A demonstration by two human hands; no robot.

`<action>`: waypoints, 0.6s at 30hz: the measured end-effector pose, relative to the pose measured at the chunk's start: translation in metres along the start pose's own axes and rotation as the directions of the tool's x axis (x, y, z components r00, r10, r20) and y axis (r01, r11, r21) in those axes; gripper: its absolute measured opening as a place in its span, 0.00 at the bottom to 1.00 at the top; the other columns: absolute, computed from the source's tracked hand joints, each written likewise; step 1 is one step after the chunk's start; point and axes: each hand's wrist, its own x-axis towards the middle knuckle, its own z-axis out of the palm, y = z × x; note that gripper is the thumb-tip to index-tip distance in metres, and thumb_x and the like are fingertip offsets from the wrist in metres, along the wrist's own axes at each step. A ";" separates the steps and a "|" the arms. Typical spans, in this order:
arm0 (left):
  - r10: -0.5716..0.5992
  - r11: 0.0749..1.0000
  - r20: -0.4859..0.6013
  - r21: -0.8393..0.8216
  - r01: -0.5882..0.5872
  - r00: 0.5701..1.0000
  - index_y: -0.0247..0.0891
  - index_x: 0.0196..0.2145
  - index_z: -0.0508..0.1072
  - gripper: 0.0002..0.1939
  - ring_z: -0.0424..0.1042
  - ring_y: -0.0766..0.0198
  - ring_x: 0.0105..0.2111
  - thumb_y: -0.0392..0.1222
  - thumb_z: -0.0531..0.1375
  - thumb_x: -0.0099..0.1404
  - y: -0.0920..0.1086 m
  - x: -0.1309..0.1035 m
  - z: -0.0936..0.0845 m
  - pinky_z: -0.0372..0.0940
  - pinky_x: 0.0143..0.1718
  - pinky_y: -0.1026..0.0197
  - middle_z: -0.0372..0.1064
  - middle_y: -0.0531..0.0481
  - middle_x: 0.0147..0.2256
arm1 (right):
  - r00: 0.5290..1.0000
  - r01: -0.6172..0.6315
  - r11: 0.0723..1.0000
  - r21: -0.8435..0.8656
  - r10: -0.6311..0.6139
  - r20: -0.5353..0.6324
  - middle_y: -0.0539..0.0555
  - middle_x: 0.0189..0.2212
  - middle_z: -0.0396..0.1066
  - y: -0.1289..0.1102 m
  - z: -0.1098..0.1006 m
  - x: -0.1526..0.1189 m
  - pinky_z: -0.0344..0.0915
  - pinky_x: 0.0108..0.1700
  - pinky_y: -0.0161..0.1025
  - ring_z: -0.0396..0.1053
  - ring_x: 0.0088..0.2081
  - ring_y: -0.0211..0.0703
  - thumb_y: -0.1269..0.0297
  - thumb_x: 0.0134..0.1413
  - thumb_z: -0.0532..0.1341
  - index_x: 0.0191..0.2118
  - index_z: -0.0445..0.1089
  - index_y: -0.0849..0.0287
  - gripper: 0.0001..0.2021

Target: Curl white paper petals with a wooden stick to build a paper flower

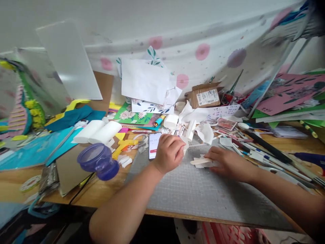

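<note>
My left hand (pixel 169 151) is raised over the grey cutting mat (pixel 177 193), beside a lit phone (pixel 153 145), with its fingers curled together; a pale round piece shows by its fingertips, and I cannot make out what they hold. My right hand (pixel 225 162) rests lower on the mat, its fingers on a flat wooden stick (pixel 200 161). Small white paper pieces (pixel 203 165) lie under and around that stick, partly hidden by the fingers.
A purple jar (pixel 98 161) and a yellow glue gun (pixel 125 145) stand left of the mat. White rolls (pixel 105 132) lie behind them. Pens and tools (pixel 274 157) crowd the right. A cardboard box (pixel 205 96) and leaning white sheets (pixel 146 81) are at the back.
</note>
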 end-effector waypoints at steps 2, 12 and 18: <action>0.016 1.000 0.033 -0.006 -0.016 0.999 0.39 0.33 0.74 0.09 0.72 0.57 0.36 0.34 0.54 0.65 0.011 0.000 -0.001 0.65 0.42 0.51 0.76 0.45 0.34 | 1.000 0.012 1.000 -0.028 -0.012 0.024 0.58 0.40 0.74 0.001 0.006 0.001 0.70 0.42 0.49 0.76 0.40 0.55 0.65 0.56 0.62 0.45 0.76 0.55 0.11; -0.124 0.987 0.173 -0.081 0.140 0.977 0.37 0.33 0.74 0.07 0.74 0.57 0.35 0.33 0.56 0.63 0.057 -0.024 0.004 0.69 0.40 0.52 0.76 0.44 0.34 | 0.999 0.047 0.999 0.009 -0.047 0.004 0.58 0.36 0.76 0.002 0.013 0.003 0.70 0.38 0.47 0.76 0.36 0.54 0.70 0.59 0.57 0.36 0.76 0.50 0.10; -0.165 0.972 0.262 -0.120 0.202 0.951 0.38 0.34 0.74 0.06 0.76 0.57 0.34 0.34 0.57 0.63 0.058 -0.017 0.008 0.71 0.38 0.54 0.77 0.45 0.34 | 0.999 0.031 0.999 0.010 -0.031 0.005 0.59 0.44 0.77 0.015 0.024 0.004 0.72 0.42 0.50 0.77 0.42 0.58 0.66 0.59 0.59 0.44 0.75 0.50 0.10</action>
